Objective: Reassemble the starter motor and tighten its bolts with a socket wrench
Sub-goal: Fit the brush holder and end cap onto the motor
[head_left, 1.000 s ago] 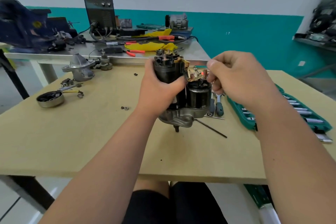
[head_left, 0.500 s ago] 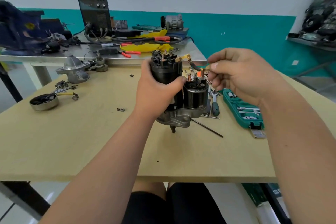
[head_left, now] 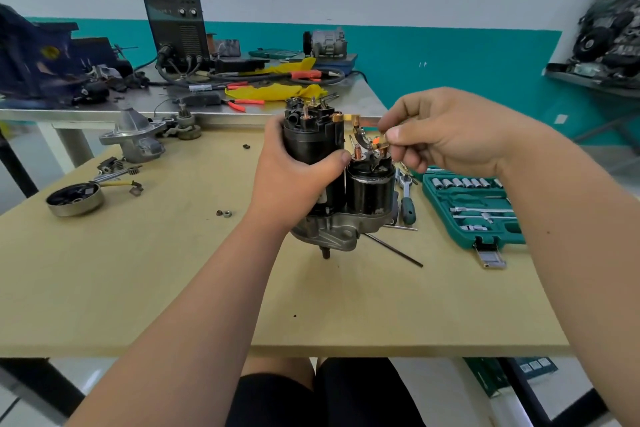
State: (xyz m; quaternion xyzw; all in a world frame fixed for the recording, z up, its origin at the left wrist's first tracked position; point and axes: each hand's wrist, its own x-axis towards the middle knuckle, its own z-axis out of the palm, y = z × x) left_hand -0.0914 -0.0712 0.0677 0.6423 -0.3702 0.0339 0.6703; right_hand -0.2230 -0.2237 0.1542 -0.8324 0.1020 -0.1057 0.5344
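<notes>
Upright on the wooden table, the starter motor is being gripped around its black body by the left hand, while a small brass terminal at its top is being pinched by the right hand.

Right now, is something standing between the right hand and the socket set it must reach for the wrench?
Nothing visible does. The right hand hovers just above and beside the open socket set; only bare table lies near it. It pinches a small terminal part on the starter motor.

The starter motor was black above a grey base (copper at its terminals); the socket case green, the table tan.
</notes>
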